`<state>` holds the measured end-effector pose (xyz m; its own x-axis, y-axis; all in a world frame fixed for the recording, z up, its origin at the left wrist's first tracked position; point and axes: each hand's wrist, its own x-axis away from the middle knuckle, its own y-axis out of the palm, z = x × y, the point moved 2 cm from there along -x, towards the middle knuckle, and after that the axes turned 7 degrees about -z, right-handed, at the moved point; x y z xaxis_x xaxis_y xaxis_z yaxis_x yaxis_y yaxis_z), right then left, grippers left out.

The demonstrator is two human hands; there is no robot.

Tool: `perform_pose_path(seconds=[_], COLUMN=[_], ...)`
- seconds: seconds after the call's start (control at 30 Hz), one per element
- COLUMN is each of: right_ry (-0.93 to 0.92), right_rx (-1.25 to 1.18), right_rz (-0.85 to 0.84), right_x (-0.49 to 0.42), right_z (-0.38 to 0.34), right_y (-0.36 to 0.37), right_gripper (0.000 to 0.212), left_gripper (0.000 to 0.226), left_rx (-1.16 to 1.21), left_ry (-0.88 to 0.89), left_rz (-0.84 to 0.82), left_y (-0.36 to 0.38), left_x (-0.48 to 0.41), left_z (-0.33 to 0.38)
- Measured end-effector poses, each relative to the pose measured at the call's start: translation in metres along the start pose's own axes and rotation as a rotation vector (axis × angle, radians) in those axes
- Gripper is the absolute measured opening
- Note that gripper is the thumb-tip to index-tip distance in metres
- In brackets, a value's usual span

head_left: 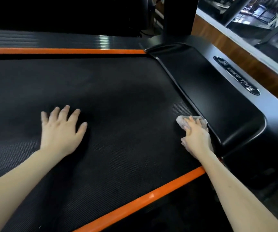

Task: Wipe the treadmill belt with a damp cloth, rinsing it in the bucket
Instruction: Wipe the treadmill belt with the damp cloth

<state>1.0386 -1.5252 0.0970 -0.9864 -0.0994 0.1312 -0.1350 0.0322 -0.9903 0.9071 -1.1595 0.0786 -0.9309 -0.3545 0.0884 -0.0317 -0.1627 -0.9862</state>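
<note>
Grey cloth (pixel 181 122) under flat R grip (pixel 196 137), L grip (pixel 60 131) flat on belt (pixel 126 91).

Illegible lettering on oval badge (pixel 236 75)

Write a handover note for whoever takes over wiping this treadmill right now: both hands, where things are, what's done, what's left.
Left hand: flat on the belt, fingers spread, holding nothing.
Right hand: presses the cloth onto the belt, right against the edge of the black motor cover.
Bucket: not in view.
Done: the cloth is on the belt at the motor-cover end; how much is already wiped cannot be told.
Left: wipe the rest of the belt, and rinse the cloth in the bucket.
</note>
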Motion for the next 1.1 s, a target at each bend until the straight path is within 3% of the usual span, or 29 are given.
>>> perform_pose_path(seconds=[0.2,0.4,0.67,0.77,0.9,1.1], right_ry=[-0.163,-0.347,-0.314,-0.35,-0.479,-0.401], right_rx=[-0.147,0.031,-0.108,-0.115,-0.065,-0.121], right_rz=[0.064,0.077,0.086,0.026,0.066,0.046], right_x=[-0.029,-0.118,-0.212,-0.182,-0.124,-0.212], right_z=[0.004,-0.026,-0.094,-0.078,-0.033,-0.078], right_y=[0.003,0.002,-0.015,-0.014,-0.001,-0.01], right_gripper=[0.051,0.05,0.034,0.041,0.052,0.048], left_gripper=[0.059,0.063,0.065,0.065,0.064,0.072], left_rx=[0.009,-0.058,-0.032,-0.023,-0.017,-0.001], left_ry=[0.217,0.189,0.191,0.196,0.196,0.185], left_rz=[-0.067,-0.057,-0.022,-0.029,-0.025,-0.026], left_y=[0.01,0.032,0.034,0.033,0.035,0.035], left_x=[-0.059,-0.093,-0.092,-0.092,-0.093,-0.092], left_z=[0.078,0.102,0.1,0.099,0.099,0.1])
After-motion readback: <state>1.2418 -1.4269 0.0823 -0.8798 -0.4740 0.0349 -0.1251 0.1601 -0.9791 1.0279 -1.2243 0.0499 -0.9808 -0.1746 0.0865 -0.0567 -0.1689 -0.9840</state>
